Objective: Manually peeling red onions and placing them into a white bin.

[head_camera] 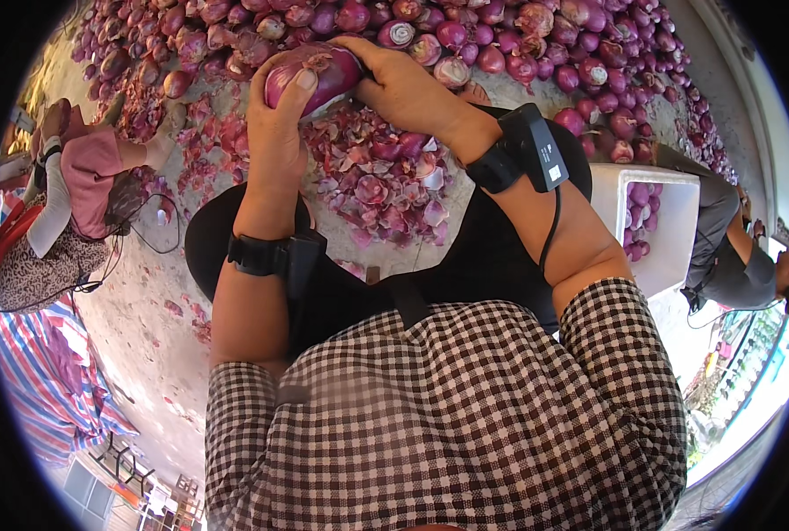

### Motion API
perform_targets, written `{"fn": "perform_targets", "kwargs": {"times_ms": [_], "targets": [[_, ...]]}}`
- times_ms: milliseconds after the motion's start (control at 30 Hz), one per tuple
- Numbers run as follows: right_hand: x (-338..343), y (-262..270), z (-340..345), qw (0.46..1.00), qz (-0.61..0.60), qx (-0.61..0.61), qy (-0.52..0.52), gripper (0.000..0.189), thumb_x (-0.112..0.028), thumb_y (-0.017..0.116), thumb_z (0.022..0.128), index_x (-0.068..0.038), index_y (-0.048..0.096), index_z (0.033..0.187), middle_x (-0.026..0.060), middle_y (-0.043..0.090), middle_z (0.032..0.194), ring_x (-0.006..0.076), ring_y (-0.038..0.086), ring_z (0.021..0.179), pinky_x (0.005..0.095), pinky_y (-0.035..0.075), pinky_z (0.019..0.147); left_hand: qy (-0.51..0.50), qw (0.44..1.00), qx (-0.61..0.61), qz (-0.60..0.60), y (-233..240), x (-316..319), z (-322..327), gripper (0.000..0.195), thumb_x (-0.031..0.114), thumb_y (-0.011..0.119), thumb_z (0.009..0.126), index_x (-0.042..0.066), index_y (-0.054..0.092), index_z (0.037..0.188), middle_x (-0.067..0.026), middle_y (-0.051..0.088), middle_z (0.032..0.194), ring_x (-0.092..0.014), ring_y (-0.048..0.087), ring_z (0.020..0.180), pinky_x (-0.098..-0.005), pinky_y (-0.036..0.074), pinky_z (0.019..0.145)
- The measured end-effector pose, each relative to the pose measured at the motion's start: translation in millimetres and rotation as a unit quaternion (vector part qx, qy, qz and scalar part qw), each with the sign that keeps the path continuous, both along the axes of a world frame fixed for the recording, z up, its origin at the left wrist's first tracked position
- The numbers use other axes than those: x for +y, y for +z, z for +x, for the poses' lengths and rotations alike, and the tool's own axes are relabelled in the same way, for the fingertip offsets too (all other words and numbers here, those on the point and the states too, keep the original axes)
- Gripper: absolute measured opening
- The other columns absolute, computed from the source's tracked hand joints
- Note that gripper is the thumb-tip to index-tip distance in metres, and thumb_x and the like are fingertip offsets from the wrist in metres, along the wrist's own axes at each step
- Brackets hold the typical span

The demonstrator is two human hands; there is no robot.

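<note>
A large red onion (331, 72) is held up between both hands, over the floor in front of me. My left hand (278, 109) wraps its left side, the thumb lying across the purple skin below a dry brown tuft. Around its right side curls my right hand (391, 83), with some fingers hidden behind it. A whitish patch shows along the onion's lower edge. Loose papery onion skins (381, 192) lie heaped beneath, between my knees. Just beyond my hands spreads a wide pile of red onions (454, 33).
To the right stands a white box (663, 252) with peeled purple onions (640, 212) inside. One person (733, 245) sits beyond it. Another person (89, 172) sits at the left, near a black cable (162, 252) on the concrete floor. A striped woven plastic sheet (56, 385) lies lower left.
</note>
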State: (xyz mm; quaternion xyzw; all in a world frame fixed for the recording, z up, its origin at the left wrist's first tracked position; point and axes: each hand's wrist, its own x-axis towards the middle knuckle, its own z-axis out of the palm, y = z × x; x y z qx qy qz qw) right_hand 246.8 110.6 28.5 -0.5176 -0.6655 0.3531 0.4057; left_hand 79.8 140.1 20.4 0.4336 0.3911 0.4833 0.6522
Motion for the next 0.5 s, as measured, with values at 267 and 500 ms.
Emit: {"fn": "perform_targets", "kwargs": {"times_ms": [267,500], "targets": [[3,13,13,0.998,0.023,-0.037,-0.039,0.034,-0.002,0.051,0.078,0.001,0.06,0.11,0.0213,0.065,0.095,0.0336,0.064,0.088,0.0368,0.05,0.077,-0.002,0.965,-0.154,-0.215,16,-4,-3,0.049,0.04,0.062,0.084,0.006,0.052,0.118,-0.0096,0.062,0.111,-0.025,0.061,0.101,-0.0389,0.052,0.084],[6,26,18,0.985,-0.115,0.13,-0.022,0.034,-0.02,0.058,0.087,0.0,0.06,0.115,0.011,0.066,0.099,0.0159,0.061,0.092,0.0299,0.048,0.082,-0.014,0.97,-0.147,-0.192,22,-2,-5,0.051,0.039,0.065,0.082,0.01,0.051,0.12,-0.0089,0.06,0.113,-0.026,0.061,0.102,-0.0414,0.053,0.084]]}}
